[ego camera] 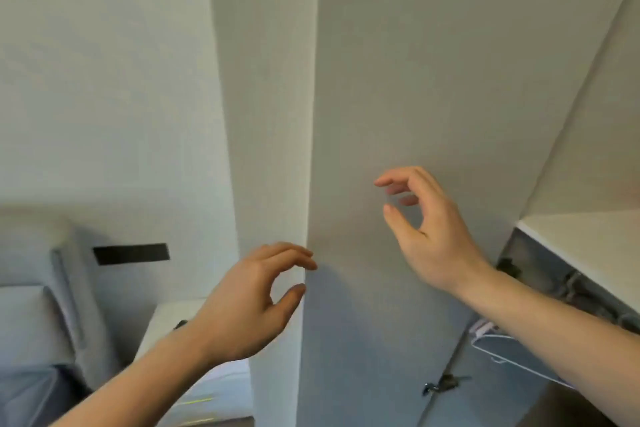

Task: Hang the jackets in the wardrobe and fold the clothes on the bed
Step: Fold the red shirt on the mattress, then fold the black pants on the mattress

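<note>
Up close against the open wardrobe door (398, 97), both hands are raised with nothing in them. The left hand (252, 302) hovers at the door's near edge, fingers loosely curled, thumb and fingertips apart, touching the edge or just short of it; which, I cannot tell. The right hand (429, 229) is held in front of the door's inner face, fingers likewise relaxed and parted, gripping nothing. No jacket shows plainly: to the right, under a white shelf (588, 243), the wardrobe interior is mostly cut off by the right forearm, with only a pale grey-blue piece and a white hanger-like shape (485, 331) visible, too partial to name. The bed (38, 319) lies far left and low, with grey bedding; any clothes to fold there are out of frame or too blurred to pick out. By judgement, jackets will be soft and limp, moderately light, best taken at the collar or shoulders so they hang straight on a hanger. A metal hinge (441, 385) sits low on the door.
</note>
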### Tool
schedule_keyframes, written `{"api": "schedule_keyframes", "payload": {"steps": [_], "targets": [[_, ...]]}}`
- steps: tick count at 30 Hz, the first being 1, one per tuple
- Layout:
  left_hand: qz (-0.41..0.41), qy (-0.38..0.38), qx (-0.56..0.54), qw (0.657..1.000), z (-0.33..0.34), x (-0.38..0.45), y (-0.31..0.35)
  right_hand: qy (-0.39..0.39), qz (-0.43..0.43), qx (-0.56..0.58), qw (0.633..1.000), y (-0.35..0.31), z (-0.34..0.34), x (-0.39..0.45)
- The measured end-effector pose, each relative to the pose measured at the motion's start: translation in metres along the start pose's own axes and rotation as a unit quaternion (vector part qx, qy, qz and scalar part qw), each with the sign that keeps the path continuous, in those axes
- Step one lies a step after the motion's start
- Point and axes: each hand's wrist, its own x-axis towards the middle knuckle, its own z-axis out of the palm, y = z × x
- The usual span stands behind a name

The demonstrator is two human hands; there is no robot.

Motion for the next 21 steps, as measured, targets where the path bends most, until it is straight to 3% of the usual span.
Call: {"api": "schedule_keyframes", "payload": {"steps": [4, 8, 16, 21], "targets": [[-0.151, 0.069, 0.053, 0.985, -0.083, -0.140, -0.056, -0.097, -0.014, 0.152, 0.984, -0.093, 0.130, -0.027], [-0.280, 0.112, 0.117, 0.946, -0.156, -0.289, -0.090, -0.247, -0.027, 0.239, 0.939, -0.195, 0.251, -0.066], [-0.513, 0.208, 0.177, 0.814, -0.234, -0.557, -0.080, -0.480, -0.105, 0.312, 0.813, -0.380, 0.428, -0.158], [-0.613, 0.257, 0.166, 0.728, -0.247, -0.679, -0.051, -0.569, -0.166, 0.326, 0.737, -0.481, 0.493, -0.213]]}}
